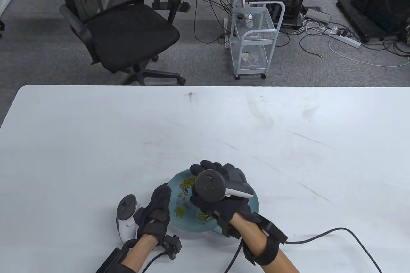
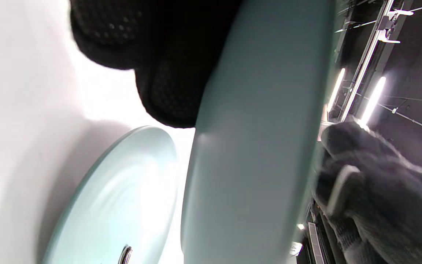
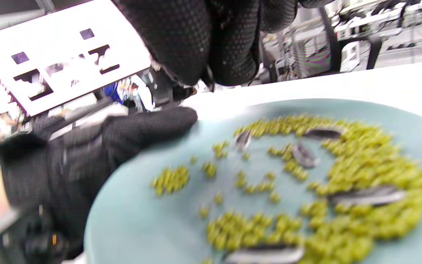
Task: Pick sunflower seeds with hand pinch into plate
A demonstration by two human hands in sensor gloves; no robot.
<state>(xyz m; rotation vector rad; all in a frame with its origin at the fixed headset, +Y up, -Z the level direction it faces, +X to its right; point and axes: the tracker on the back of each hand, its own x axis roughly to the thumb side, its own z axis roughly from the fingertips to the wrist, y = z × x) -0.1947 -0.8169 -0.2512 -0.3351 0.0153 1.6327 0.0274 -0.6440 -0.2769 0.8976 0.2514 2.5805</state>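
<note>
Your round teal ceramic plate [image 1: 253, 203] sat near the front edge of the white table [image 1: 96, 145], a little left of the middle. Small green beans [image 3: 357, 172] lay scattered and heaped across its face, and mixed among them were several striped black-and-grey sunflower seeds [image 3: 303, 154], one near the plate's centre and a long one at the right of the heap.

Your left hand [image 1: 157, 210], in its black sensor glove, rested against the plate's left rim, with the thumb lying over the edge in the right wrist view. The left wrist view showed the plate's underside tilted up off the table, with your dark fingers [image 2: 167, 91] beneath it. So that hand held the rim, fingers below and thumb above.

Your right hand [image 1: 221, 186] hung over the plate, covering its right half from above, the dark round tracker [image 1: 209, 186] on its back facing the table camera. In the right wrist view your fingertips [image 3: 229, 47] were bunched close together just above the far rim of the plate. A small dark speck showed between them, but I could not tell whether it was a seed.

A second pale plate [image 2: 123, 190] appeared close beside the first in the left wrist view, with a seed lying on it.
</note>
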